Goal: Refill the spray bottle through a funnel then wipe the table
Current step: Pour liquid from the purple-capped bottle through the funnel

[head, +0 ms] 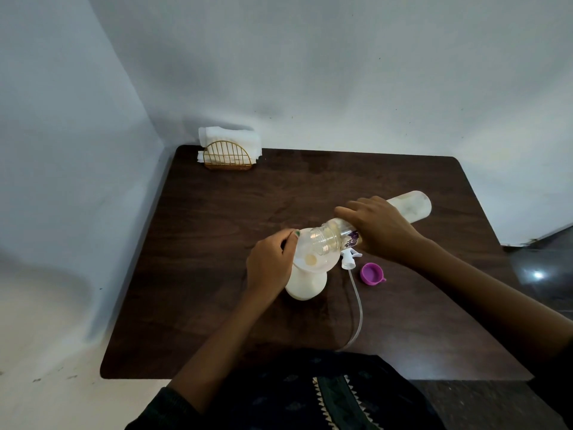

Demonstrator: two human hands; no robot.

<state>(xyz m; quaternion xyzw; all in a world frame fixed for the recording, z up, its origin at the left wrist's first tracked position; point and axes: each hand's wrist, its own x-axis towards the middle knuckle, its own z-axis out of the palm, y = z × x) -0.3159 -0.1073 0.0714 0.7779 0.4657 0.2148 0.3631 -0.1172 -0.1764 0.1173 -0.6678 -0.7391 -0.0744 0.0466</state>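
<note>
Two hands are at work near the middle of the table (217, 212): your left hand (269, 268) is curled around the rim of the funnel (307, 259), thumb and fingers pinching its edge, while your right hand (376, 229) is wrapped over the body of the refill bottle (412, 207). The funnel sits in the neck of the white spray bottle (305, 285), which stands upright just beside your left wrist. What matters most is the refill bottle's long axis: it lies almost level, base up and away to your right, open mouth pointing down-left and poised just over the funnel bowl. A little pale liquid shows at the funnel's throat, so the pour looks well along; I cannot tell how full the spray bottle is. Your right hand alone controls the tilt, so judge any steeper angle against the funnel rim. The spray head (441, 257) with its dip tube lies flat just to the right, beside the purple cap (371, 273). Napkins in the wire holder (228, 152) wait at the far left corner.
</note>
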